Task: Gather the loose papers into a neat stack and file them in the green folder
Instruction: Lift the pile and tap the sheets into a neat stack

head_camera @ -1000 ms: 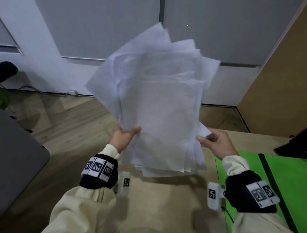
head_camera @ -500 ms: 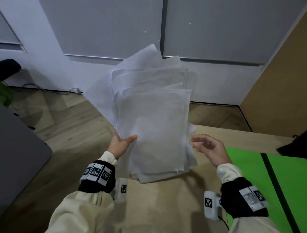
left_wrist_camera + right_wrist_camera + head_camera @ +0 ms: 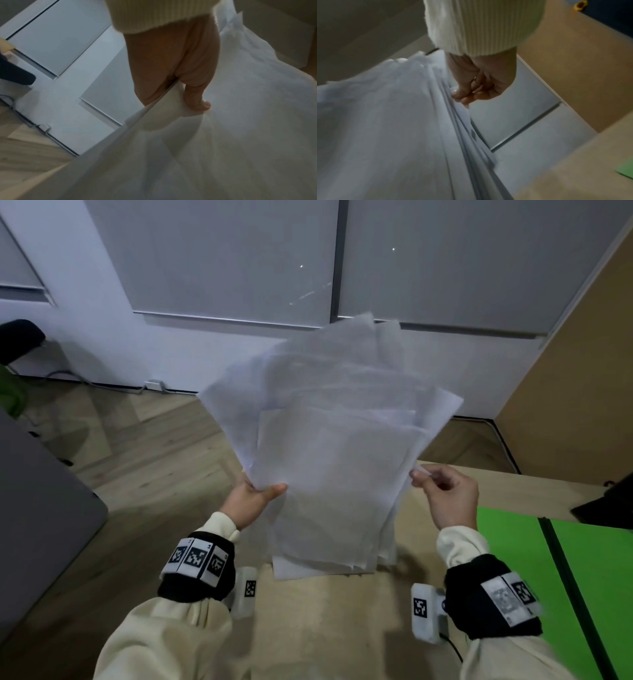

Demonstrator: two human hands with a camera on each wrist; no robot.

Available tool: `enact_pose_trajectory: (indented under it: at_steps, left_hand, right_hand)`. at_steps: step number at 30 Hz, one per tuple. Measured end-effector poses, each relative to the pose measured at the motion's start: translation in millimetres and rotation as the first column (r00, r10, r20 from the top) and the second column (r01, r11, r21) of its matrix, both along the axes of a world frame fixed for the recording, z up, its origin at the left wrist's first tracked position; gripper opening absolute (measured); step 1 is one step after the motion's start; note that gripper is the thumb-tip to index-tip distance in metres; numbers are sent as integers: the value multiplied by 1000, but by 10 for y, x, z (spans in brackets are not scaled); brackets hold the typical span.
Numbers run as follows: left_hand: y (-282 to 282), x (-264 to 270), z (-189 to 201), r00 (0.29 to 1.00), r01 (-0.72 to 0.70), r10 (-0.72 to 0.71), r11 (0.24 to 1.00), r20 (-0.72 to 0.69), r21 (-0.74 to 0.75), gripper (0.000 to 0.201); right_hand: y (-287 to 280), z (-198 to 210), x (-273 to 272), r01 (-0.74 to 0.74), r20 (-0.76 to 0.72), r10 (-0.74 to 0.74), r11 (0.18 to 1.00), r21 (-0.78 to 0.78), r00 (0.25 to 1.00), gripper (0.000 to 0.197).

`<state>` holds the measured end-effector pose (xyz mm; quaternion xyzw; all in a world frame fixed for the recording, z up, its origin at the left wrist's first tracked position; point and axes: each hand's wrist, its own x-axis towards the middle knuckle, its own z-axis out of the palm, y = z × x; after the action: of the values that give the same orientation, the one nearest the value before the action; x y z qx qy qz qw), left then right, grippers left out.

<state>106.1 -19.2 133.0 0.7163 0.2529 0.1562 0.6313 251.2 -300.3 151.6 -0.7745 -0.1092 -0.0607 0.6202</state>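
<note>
An uneven, fanned stack of white papers (image 3: 335,460) stands on its bottom edge on the wooden table (image 3: 329,618), tilted away from me. My left hand (image 3: 255,496) grips the stack's left edge, thumb on the front sheet; the left wrist view shows that thumb (image 3: 197,100) pressed on the papers (image 3: 223,135). My right hand (image 3: 442,491) pinches the right edge of a sheet with curled fingers, seen in the right wrist view as the right hand (image 3: 471,92) against the papers (image 3: 393,121). The green folder (image 3: 589,583) lies open on the table at the right.
A dark object (image 3: 603,508) sits at the table's far right, above the folder. A grey surface (image 3: 37,508) lies at the left. Wooden floor (image 3: 144,446), a white wall with a cable and a brown panel (image 3: 575,392) lie beyond the table edge.
The stack has come lower and leaned to the right. My right hand, off the papers half a second ago, now pinches their right edge again. The left hand keeps its grip.
</note>
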Motion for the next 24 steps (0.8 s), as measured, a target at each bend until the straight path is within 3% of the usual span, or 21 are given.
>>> enact_pose_trajectory:
  at_steps: [4, 7, 10, 11, 12, 15, 17, 19, 21, 24]
  left_hand:
    - [-24, 31, -10, 999, -31, 31, 998, -8, 62, 37]
    - [-43, 49, -34, 989, -139, 139, 990, -50, 15, 39]
    - [-34, 36, -65, 985, -160, 159, 987, -74, -14, 49]
    - [-44, 31, -45, 985, -157, 156, 988, -73, -7, 56]
    - [-46, 23, -34, 986, -149, 147, 989, -80, -15, 67]
    - [-49, 43, -5, 991, -123, 119, 991, -55, -61, 81]
    - [-68, 71, 62, 994, -102, 100, 993, -35, -61, 76]
    - [-97, 103, 161, 998, -60, 60, 998, 0, -19, 61]
    - [-136, 138, 256, 998, -52, 51, 998, 40, 26, 44]
    - [-261, 146, 384, 996, 62, -66, 996, 58, 64, 43]
  right_hand:
    - [67, 349, -22, -68, 144, 45, 986, 155, 989, 25]
    - [68, 392, -40, -268, 48, 264, 938, 218, 963, 27]
    - [-6, 106, -8, -433, -226, 480, 872, 228, 848, 99]
    - [-4, 13, -19, -473, -308, 524, 851, 229, 794, 113]
    - [16, -65, -41, -498, -359, 542, 840, 214, 759, 115]
    - [137, -97, -119, -437, -381, 464, 885, 161, 800, 71]
    - [210, -25, -105, -335, -338, 346, 938, 92, 875, 37]
    - [253, 104, -89, -251, -278, 262, 965, 75, 924, 15]
    - [266, 179, -96, -161, -201, 178, 982, 101, 963, 9]
    - [229, 143, -158, -89, -248, 104, 994, 69, 963, 17]
